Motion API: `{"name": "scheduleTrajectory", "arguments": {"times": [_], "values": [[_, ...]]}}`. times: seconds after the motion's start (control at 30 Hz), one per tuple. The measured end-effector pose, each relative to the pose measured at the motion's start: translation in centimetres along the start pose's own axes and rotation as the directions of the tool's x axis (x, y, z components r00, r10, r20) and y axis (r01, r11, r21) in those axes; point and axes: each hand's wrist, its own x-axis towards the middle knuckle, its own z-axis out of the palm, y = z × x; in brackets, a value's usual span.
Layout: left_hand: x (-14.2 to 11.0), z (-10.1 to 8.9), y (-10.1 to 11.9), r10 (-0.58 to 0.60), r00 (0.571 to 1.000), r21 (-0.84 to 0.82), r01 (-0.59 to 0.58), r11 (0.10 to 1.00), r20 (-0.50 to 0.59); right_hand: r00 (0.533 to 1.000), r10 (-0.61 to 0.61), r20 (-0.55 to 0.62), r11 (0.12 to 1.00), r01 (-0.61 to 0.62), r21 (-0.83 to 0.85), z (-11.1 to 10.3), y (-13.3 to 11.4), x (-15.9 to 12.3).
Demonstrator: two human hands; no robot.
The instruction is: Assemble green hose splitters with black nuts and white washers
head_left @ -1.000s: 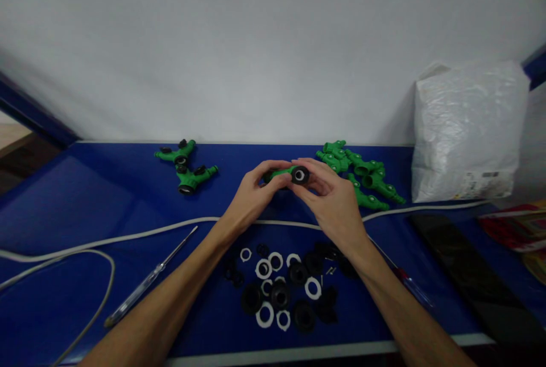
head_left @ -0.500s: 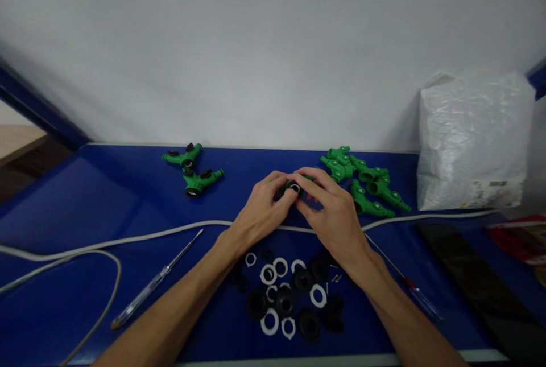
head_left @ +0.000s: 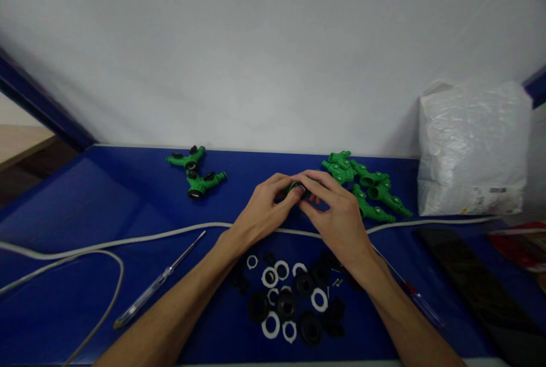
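Observation:
Both hands close round one green hose splitter (head_left: pixel 297 185) whose round mouth carries a black ring with a white rim. My left hand (head_left: pixel 273 205) grips it from the left, the thumb pressed over the mouth. From the right, my right hand (head_left: pixel 330 202) wraps its fingers about the same piece and hides most of it. Below the hands lie several white rings (head_left: pixel 270 276), black round collars (head_left: pixel 310 328) and small metal pins (head_left: pixel 336 283). Several bare green splitter bodies (head_left: pixel 375 207) lie just right of my right hand.
Two green splitters with black fittings (head_left: pixel 200 185) lie at the back left. A white cable (head_left: pixel 157 236) crosses the blue table. Screwdrivers (head_left: pixel 149 296) lie on both sides, the right one (head_left: pixel 420 299) partly under my forearm. At right are a white plastic package (head_left: pixel 471 151) and a dark flat object (head_left: pixel 473 287).
My left thumb has moved over the mouth of the splitter, covering more of the white rim. Both hands keep their hold, and the whole view has shifted slightly.

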Motion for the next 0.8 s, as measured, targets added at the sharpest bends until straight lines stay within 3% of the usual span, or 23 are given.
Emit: {"name": "scheduleTrajectory", "arguments": {"times": [0.2, 0.4, 0.53, 0.63, 0.73, 0.8], "values": [[0.1, 0.0, -0.4, 0.019, 0.999, -0.123, -0.025, 0.992, -0.05, 0.996, 0.054, -0.071, 0.998, -0.055, -0.01, 0.0, 0.3, 0.0], [0.2, -0.5, -0.9, -0.088, 0.989, -0.32, 0.045, 0.946, -0.12, 0.942, 0.317, -0.107, 0.904, -0.266, 0.334, 0.1, 0.7, 0.3], [0.2, -0.8, -0.9, -0.011, 0.985, -0.206, -0.026, 0.978, -0.175, 0.877, 0.478, 0.05, 0.731, -0.428, 0.531, -0.1, 0.2, 0.7], [0.3, -1.0, -1.0, 0.005, 0.976, -0.129, -0.033, 0.991, -0.216, 0.806, 0.56, 0.191, 0.605, -0.555, 0.571, -0.1, -0.2, 0.8], [0.5, -0.9, -1.3, -0.09, 0.984, -0.12, 0.072, 0.99, -0.152, 0.751, 0.595, 0.287, 0.557, -0.643, 0.526, 0.1, -0.1, 0.7], [0.6, -0.9, -1.4, -0.171, 0.982, -0.098, 0.163, 0.982, -0.082, 0.731, 0.607, 0.312, 0.575, -0.675, 0.463, 0.4, 0.4, 0.4]]}}
